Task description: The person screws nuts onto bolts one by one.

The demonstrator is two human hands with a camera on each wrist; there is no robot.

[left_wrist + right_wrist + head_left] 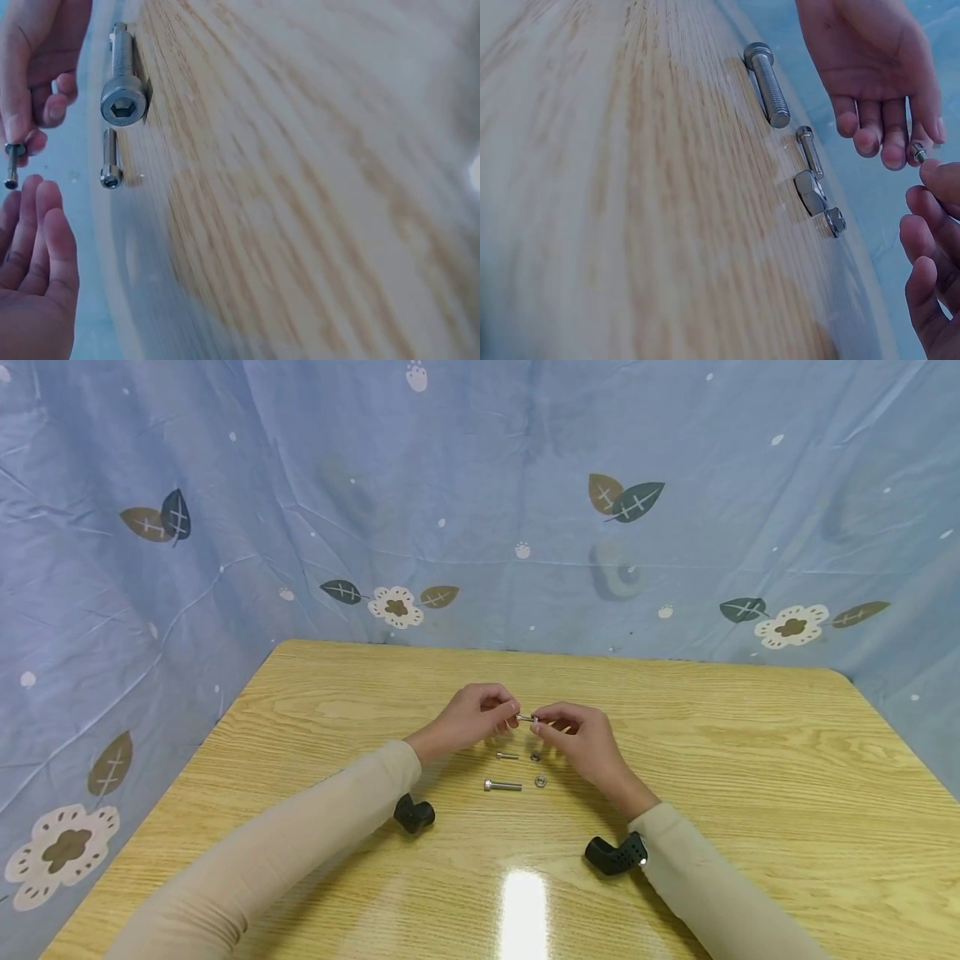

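Note:
A small metal socket-head bolt [527, 718] is held above the table between the two hands. My left hand [476, 714] pinches its head end, seen at the fingertips in the right wrist view as a bolt head [919, 153]. With thumb and finger, my right hand [588, 743] pinches a small nut [15, 149] at the bolt's other end. Below the hands lie a short bolt [507, 756] with a small nut [536, 757] to its right. Nearer me, a larger socket-head bolt [502, 786] lies beside a larger hex nut [541, 782].
All of this is over a wood-grain table [750, 760]. A patterned blue curtain [480, 510] hangs behind it and at the sides. Black wrist mounts [615, 855] sit under both sleeves. Bright light reflects off the table's near part.

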